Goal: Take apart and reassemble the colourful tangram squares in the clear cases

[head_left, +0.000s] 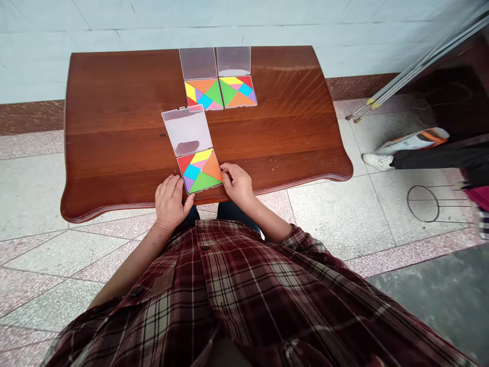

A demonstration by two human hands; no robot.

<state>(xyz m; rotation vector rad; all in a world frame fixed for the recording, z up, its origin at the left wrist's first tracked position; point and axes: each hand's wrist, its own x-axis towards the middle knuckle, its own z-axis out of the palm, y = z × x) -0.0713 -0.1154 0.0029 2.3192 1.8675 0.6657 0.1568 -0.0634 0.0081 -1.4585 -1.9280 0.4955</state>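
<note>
An open clear plastic tangram case [199,171] lies at the table's near edge, its coloured pieces forming a filled square. Its transparent lid [187,133] is folded back, away from me. My left hand [170,200] rests on the table beside the case's left side, fingers stretched out and thumb by the near-left corner. At the right edge, my right hand [237,184] has its fingers curled, with thumb and index finger at the case's rim. Farther back, two more open tangram cases, a left one [204,94] and a right one [238,92], stand side by side, filled with coloured pieces.
The brown wooden table [114,127] has curved edges and stands near a pale tiled wall. On the right are metal crutches [401,76], another person's leg and white shoe [378,161], a white-and-orange bag [416,140] and a black wire ring [423,204] above the floor.
</note>
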